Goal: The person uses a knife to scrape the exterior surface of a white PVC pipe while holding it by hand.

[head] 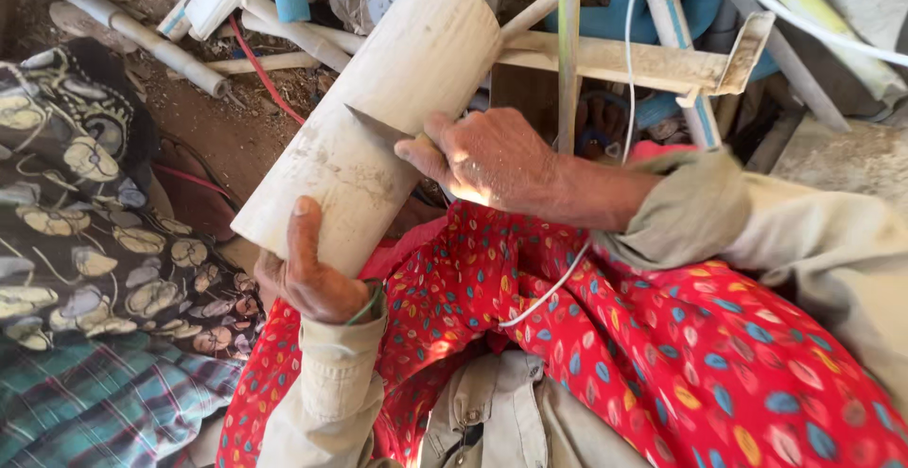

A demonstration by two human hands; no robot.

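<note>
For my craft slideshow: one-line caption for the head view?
Left hand steadies a pale cylinder while the right hand presses a knife blade against it.

The left hand (312, 274) sits low near the lap, thumb stretched upward and fingers curled under, out of sight. The right hand (487, 158) reaches in from the right, forearm nearly level, fingers apparently clenched into a fist, knuckles up. Both wrists emerge from beige sleeves.
</note>
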